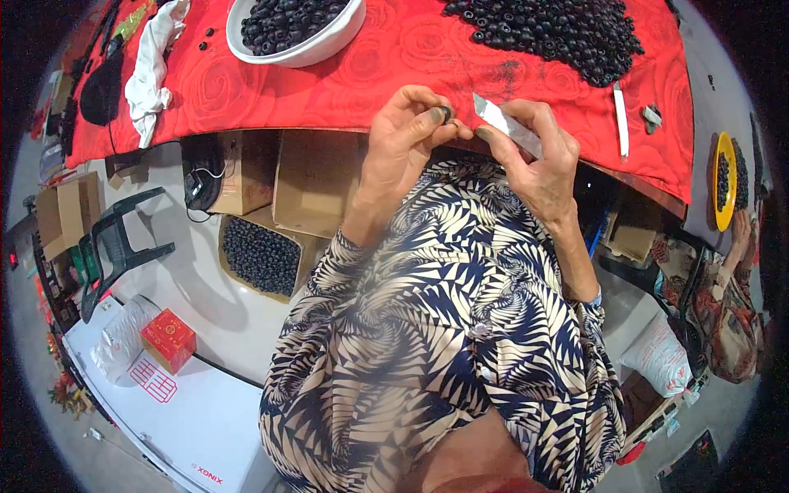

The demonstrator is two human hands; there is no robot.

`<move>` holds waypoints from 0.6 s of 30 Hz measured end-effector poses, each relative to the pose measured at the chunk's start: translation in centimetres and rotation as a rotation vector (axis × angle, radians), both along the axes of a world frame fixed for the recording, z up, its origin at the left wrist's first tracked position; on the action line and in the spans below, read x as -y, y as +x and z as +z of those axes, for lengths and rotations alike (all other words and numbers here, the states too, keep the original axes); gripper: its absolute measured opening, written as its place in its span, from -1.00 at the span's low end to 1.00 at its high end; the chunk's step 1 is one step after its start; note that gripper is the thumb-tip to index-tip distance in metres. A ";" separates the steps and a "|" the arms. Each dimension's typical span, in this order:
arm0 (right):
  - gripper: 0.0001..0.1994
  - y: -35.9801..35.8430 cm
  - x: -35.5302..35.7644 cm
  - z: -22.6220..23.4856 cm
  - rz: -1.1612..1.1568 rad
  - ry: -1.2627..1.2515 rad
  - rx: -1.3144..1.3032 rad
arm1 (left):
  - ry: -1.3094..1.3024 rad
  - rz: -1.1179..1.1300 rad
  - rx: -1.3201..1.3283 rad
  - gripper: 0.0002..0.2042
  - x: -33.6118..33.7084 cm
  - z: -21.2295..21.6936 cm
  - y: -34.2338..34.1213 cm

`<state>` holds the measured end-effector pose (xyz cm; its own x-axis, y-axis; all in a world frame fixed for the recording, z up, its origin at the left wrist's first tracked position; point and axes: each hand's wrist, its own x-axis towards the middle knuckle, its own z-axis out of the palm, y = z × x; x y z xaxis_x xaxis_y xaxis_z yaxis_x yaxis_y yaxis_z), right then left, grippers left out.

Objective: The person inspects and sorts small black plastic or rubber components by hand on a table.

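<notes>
Red cloth (pixel 222 90), patterned with roses, covers the desk (pixel 370 70), which stretches right across in front of the person at work. That person, in a navy and cream top (pixel 493 287) with a swirling leaf print, leans close over the desk's near edge. To the left and lower down stands a white cabinet (pixel 205 411) with red printing, a red box (pixel 168 338) on it. Beyond it I see a dark chair (pixel 123 238). Nearer the desk, an open carton (pixel 308 256) on the floor holds a mass of small black bead-like pieces.

More of them lie loose in a broad heap (pixel 559 41) at the far right of the desk, and a white bowl (pixel 312 54) left of it is filled with the same kind. A crumpled white cloth (pixel 152 74) is draped further left. Off past the right end is a yellow plate (pixel 724 218), a co-worker's arm just beside it.

Now the hands, both over the near edge. The right hand (pixel 538 148) is closed around a flat silvery blade (pixel 509 125), its slanted tip pointing up and leftward. The left hand (pixel 411 127), fingers curled, pinches one black piece (pixel 446 112) between thumb and fingertips, just beside the blade's tip but apart from it.
</notes>
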<state>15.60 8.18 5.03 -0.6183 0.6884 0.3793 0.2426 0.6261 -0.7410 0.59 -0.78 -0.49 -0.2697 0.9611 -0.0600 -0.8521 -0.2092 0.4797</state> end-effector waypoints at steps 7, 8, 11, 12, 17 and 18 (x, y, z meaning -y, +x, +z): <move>-0.72 0.0 -0.1 0.0 0.002 0.001 0.008 | -0.041 -0.015 -0.057 -0.79 0.2 0.2 0.1; -0.72 0.0 -0.1 0.1 -0.005 0.007 0.018 | -0.041 -0.017 -0.055 -0.79 0.2 0.3 0.2; -0.73 -0.1 0.0 0.2 0.006 -0.005 0.002 | -0.055 0.025 -0.084 -0.82 0.1 0.8 0.3; -0.73 -0.2 0.0 0.2 0.004 -0.004 0.004 | -0.047 0.020 -0.068 -0.83 0.0 0.7 0.2; -0.73 -0.3 0.0 0.1 0.013 -0.017 -0.011 | -0.006 -0.009 -0.062 -0.85 0.2 0.1 -0.1; -0.73 -0.2 0.0 0.1 0.014 -0.018 -0.010 | -0.018 0.009 -0.073 -0.84 0.3 0.3 0.1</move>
<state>15.40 8.19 5.09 -0.6242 0.6864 0.3731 0.2266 0.6161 -0.7544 0.67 -1.03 -0.24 -0.2823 0.9576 -0.0568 -0.8127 -0.2073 0.5446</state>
